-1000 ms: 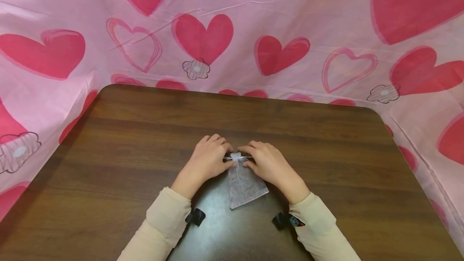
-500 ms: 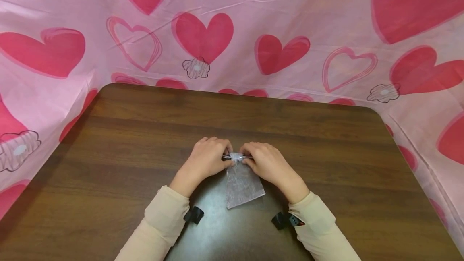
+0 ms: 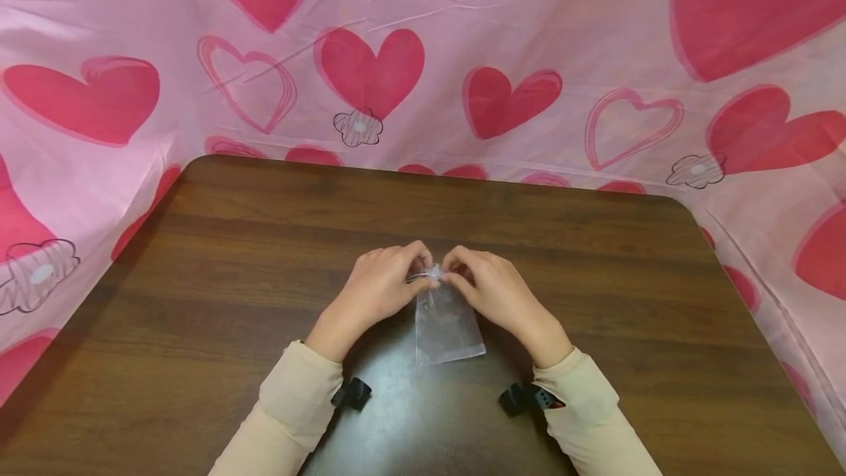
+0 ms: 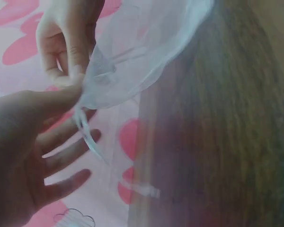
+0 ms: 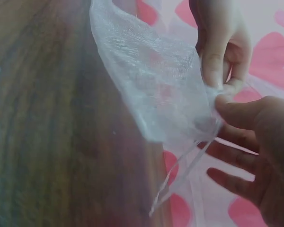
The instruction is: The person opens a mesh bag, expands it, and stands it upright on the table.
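A sheer white drawstring pouch (image 3: 449, 333) hangs from its gathered neck between both hands. My left hand (image 3: 380, 281) pinches the left side of the neck between thumb and forefinger. On the other side, my right hand (image 3: 499, 292) pinches the neck the same way, its fingertips close to the left ones. Thin white drawstring (image 4: 92, 142) dangles under the left hand in the left wrist view. A second drawstring loop (image 5: 180, 177) trails below the right hand in the right wrist view. A small greyish patch shows through the mesh near the neck; what it is I cannot tell.
The dark brown wooden table (image 3: 264, 241) spreads under the hands. A pink cloth (image 3: 449, 13) with red hearts hangs behind its far edge and along both sides. Dark wrist straps (image 3: 353, 394) sit at the beige cuffs.
The pouch has risen and looks more see-through. Both hands have drawn closer together, with the fingers now more arched at its neck.
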`<state>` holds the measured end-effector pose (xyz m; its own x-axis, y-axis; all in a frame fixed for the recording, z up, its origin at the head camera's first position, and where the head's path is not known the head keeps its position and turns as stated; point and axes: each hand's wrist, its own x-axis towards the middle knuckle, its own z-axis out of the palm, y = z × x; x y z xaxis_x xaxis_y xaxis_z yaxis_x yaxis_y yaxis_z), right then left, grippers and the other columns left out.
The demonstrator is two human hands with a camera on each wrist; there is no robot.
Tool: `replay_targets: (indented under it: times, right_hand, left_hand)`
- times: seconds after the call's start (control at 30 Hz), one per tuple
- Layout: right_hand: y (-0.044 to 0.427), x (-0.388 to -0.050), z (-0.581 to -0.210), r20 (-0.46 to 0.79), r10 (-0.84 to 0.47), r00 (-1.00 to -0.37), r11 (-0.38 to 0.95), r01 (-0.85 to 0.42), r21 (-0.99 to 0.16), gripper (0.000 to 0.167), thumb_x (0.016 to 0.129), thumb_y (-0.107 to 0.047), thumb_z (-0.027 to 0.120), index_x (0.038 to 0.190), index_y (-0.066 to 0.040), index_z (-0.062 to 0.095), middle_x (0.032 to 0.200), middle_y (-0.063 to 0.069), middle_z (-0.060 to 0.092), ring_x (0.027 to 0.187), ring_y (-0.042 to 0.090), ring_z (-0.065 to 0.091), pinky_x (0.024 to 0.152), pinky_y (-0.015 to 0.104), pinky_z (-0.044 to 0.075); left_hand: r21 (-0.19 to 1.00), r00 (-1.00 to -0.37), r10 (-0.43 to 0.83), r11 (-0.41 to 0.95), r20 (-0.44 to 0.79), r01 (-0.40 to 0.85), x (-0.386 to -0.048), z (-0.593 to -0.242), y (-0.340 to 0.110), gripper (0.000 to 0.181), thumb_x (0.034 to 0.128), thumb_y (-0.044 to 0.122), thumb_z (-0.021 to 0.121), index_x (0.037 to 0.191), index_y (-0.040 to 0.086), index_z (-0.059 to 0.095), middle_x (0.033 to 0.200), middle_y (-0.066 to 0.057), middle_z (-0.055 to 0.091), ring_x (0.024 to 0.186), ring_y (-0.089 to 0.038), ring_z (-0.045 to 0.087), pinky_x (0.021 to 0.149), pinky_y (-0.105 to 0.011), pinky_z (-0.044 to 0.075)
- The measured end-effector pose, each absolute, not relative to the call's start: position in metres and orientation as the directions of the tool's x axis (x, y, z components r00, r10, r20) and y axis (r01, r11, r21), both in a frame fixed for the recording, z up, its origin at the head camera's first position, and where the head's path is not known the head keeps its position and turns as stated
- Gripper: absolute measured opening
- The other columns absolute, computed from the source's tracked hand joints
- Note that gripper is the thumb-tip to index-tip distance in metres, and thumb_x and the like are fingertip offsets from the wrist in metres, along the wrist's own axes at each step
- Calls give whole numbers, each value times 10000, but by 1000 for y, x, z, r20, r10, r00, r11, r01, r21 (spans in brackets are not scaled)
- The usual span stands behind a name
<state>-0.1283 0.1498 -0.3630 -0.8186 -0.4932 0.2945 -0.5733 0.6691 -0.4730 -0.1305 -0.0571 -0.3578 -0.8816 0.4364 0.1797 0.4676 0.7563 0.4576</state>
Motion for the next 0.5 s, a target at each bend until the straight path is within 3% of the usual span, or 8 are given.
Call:
replay_targets:
  times: [0.27, 0.5]
  right_hand:
    - [157, -127, -355, 552, -430, -714, 542, -693, -474, 186, 817, -39, 791, 941, -108, 670, 876, -31, 688, 792, 109, 619, 706, 352, 525]
    - [153, -124, -348, 735, -375, -565, 442, -806, -394, 291, 719, 130, 802, 917, -38, 671, 857, 36, 697, 790, 170, 651, 720, 339, 534]
  left_hand:
    - [533, -830, 365, 641, 422, 553, -128, -350, -55, 155, 865, 266, 772, 938, 214, 646, 827, 81, 681, 749, -136, 652, 610, -343, 473]
    - [609, -841, 273, 591, 467, 529, -117, -342, -47, 308, 877, 243, 763, 1087, 164, 552, 905, 71, 680, 778, -86, 638, 637, -340, 481]
